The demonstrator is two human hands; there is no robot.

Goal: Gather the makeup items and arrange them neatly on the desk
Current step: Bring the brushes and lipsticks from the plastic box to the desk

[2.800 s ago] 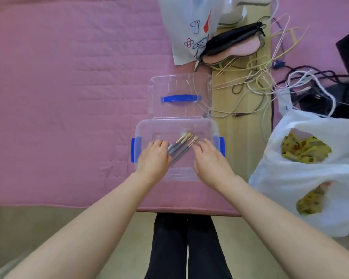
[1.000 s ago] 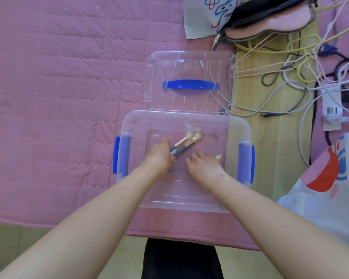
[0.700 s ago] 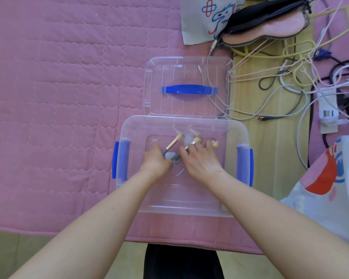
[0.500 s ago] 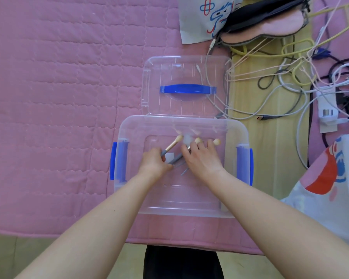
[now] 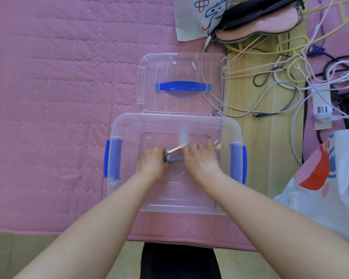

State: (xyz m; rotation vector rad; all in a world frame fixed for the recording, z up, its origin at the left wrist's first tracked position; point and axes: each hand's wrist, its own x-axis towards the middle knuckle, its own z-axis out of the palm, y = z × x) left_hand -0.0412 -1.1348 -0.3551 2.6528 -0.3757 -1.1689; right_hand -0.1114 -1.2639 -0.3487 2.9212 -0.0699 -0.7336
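Both hands are down inside a clear plastic storage bin (image 5: 127,125) with blue side latches, which sits on a pink quilted bed cover (image 5: 58,87) near its front edge. The left hand (image 5: 150,164) has its fingers curled around the grey handles of makeup brushes (image 5: 174,151); one brush with a gold ferrule and a pale tip sticks out from its grip, angled up toward the right. The right hand (image 5: 200,160) lies just beside the left, knuckles up, fingers bent over more brushes: a pale brush tip (image 5: 219,146) shows past its fingers on the right, and a thin grey handle end pokes out under its wrist. Whether the right hand actually pinches those brushes or only rests on them cannot be told. The bin's clear lid (image 5: 181,63), with a blue handle across its middle, lies flat just behind the bin, touching its far rim. To the right of the lid a wooden strip carries a tangle of cables (image 5: 270,77) in white, yellow and black. At the far edge sit a pink and black sleep mask (image 5: 270,23) and a white printed bag (image 5: 191,19). Another white plastic bag (image 5: 320,198) fills the right front corner.
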